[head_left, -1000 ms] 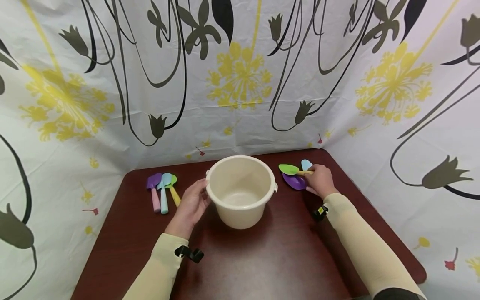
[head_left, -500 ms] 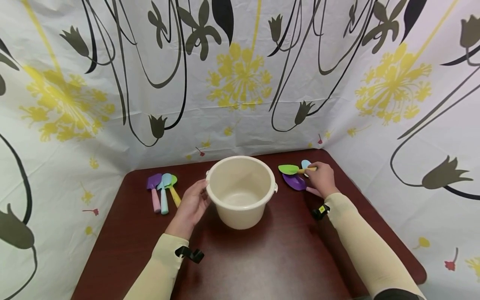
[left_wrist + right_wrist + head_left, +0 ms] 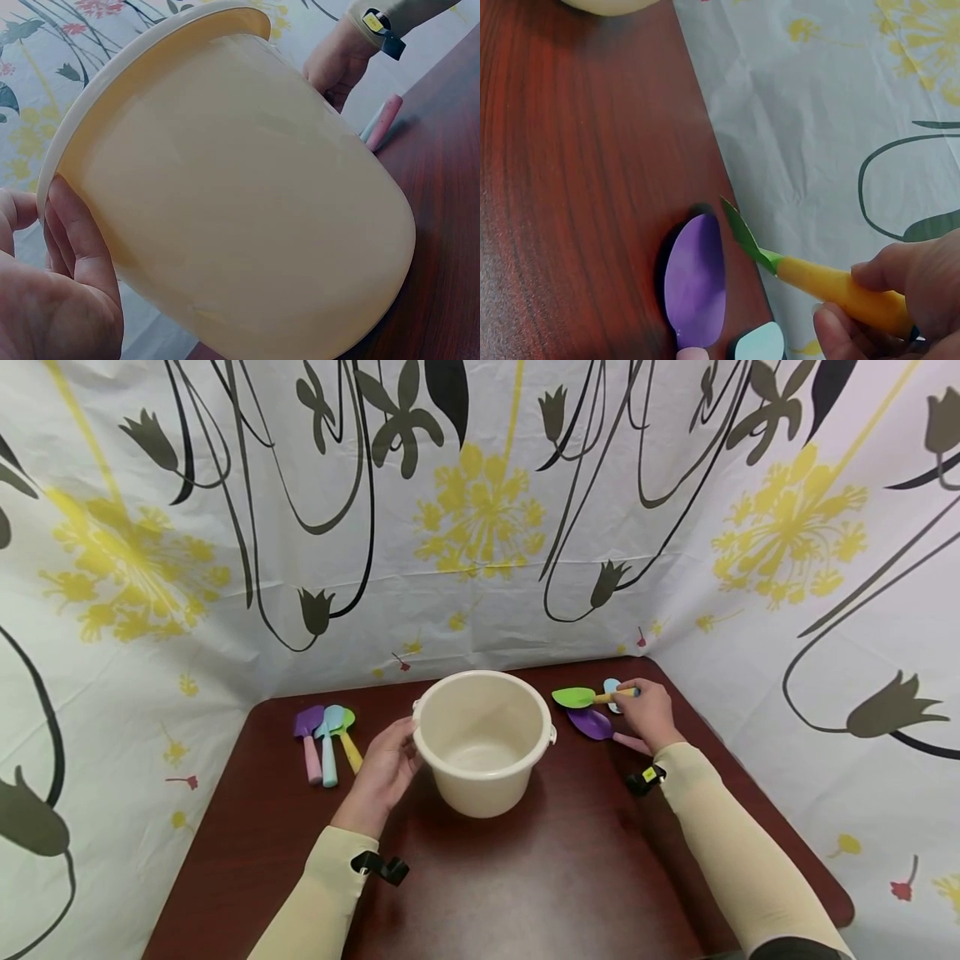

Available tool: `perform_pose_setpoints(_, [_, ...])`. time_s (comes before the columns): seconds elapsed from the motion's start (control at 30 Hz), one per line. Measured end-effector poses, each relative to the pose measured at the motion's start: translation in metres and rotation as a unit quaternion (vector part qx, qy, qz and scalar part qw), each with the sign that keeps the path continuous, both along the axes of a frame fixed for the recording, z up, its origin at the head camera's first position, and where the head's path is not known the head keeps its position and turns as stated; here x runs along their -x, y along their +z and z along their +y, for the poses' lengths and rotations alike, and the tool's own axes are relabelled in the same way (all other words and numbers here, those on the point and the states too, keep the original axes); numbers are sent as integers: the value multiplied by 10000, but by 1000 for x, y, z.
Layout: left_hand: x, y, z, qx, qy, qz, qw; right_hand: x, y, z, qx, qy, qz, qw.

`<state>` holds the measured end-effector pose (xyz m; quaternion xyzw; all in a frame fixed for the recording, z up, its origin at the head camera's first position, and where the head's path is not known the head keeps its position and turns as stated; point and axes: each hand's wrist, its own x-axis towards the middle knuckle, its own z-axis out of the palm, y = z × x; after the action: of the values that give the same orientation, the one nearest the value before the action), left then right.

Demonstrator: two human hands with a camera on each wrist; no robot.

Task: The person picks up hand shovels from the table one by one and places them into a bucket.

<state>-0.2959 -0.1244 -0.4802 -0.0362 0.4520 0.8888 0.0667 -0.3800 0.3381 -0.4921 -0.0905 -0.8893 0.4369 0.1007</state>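
A cream bucket (image 3: 483, 793) stands upright at the table's middle. At its left side my left hand (image 3: 382, 772) grips the rim, with fingers (image 3: 79, 232) under the lip against the outer wall in the left wrist view. My right hand (image 3: 647, 710) pinches the yellow handle of a toy trowel with a green blade (image 3: 573, 697); the right wrist view shows this trowel (image 3: 832, 289) tilted and raised off the table. Below it lie a purple shovel (image 3: 591, 724) with a pink handle and a light blue tool (image 3: 612, 685), partly hidden by the hand.
Left of the bucket lie a purple spade (image 3: 308, 722) with a pink handle, a light blue tool (image 3: 328, 747), and a green tool with a yellow handle (image 3: 348, 752), close together. A patterned sheet (image 3: 480, 610) hangs around the dark red table (image 3: 525, 885).
My right hand has shifted its hold on the green trowel, showing more of its handle and of the tools beneath. The trowel has moved slightly left. My left hand and the bucket have stayed put.
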Motion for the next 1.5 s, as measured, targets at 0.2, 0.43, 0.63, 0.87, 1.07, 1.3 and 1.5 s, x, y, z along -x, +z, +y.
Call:
perform_pose_setpoints(0.2, [0, 0, 0, 38, 6, 49, 10000, -1, 6, -2, 69, 46, 89, 9999])
perform_pose_setpoints(0.43, [1, -1, 0, -11, -14, 58, 10000, -8, 18, -4, 451, 157, 165, 9987])
perform_pose_setpoints(0.63, [2, -1, 0, -34, -25, 91, 10000, -14, 36, -10, 601, 144, 289, 9977])
perform_pose_setpoints(0.87, [3, -2, 0, -32, -22, 95, 9999, -20, 54, -17, 701, 225, 491, 9961])
perform_pose_setpoints(1.07, [1, -1, 0, -63, 14, -4, 10000, -26, 69, -28, 867, 305, 795, 9926])
perform_pose_setpoints(1.3, [-1, 1, 0, -12, -18, -15, 10000, -35, 86, -43, 985, 380, 1214, 9870])
perform_pose_setpoints(1.5, [-1, 1, 0, 23, 6, -5, 10000, -45, 99, -51, 1019, 627, 1205, 9855])
